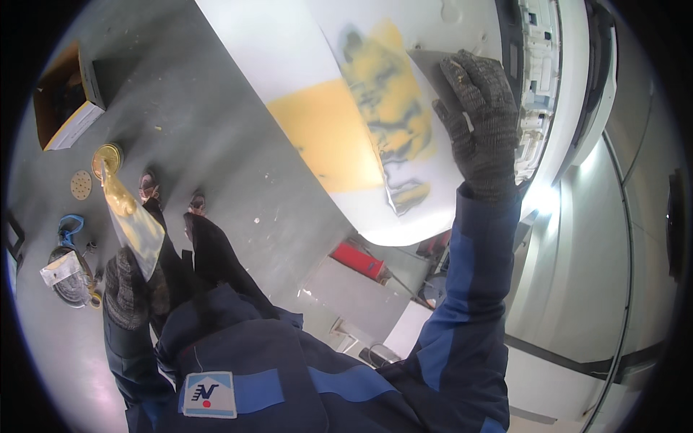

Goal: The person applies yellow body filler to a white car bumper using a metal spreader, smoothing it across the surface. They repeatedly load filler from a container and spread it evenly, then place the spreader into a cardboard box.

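Observation:
Gloved in dark grey knit, my left hand grips the lower end of a translucent putty board. Yellow-tan putty is smeared over the board's upper part. My right hand, in a matching glove, rests on the white vehicle panel with its fingers stretched out flat. Left of that hand, the panel has a blotchy yellow and grey patch of filler. Beside the patch, a smooth yellow area reaches the panel's left edge. A dark grey shape by my right fingers looks like a shadow.
On the grey floor at left stand an open cardboard box and a round tin, with a perforated sanding disc nearby. A dark object with a blue strap lies below them. A red cylinder shows past the panel's near edge.

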Available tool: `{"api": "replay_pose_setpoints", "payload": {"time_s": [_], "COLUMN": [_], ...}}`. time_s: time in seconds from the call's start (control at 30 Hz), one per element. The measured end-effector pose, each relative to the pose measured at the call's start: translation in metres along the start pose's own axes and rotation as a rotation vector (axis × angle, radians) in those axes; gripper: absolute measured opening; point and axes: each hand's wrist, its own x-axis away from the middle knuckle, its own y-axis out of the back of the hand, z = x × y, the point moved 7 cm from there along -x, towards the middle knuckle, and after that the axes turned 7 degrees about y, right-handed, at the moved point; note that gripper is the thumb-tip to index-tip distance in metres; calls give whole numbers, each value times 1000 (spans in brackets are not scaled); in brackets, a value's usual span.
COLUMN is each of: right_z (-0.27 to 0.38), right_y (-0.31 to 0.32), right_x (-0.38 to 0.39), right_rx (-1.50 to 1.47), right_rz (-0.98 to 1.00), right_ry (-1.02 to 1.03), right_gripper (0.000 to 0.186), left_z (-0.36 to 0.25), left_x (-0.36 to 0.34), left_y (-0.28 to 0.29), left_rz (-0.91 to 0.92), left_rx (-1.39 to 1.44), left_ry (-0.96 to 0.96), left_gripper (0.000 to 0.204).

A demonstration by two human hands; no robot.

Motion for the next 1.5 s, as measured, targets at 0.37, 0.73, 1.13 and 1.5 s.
{"api": "replay_pose_setpoints", "payload": {"time_s": [0.37,0.73,1.13,1.5], "right_z": [-24,-55,-6,171], "right_y": [-44,-64,7,13], "right_x": [-53,-51,-24,106], "right_rx": [310,354,19,-780], "right_rz": [287,334,182,-327], "right_ry": [335,451,343,-487], "right_gripper": [45,54,34,50], "left_z": [53,54,-9,-115], "left_x": [31,24,29,29], "left_y": [-43,-50,-77,-197], "left_rz": [-59,-125,-184,170], "left_rx": [66,151,-588,-892], "left_ry": [-127,-103,-474,-1268], "left_gripper": [63,64,41,42]}}
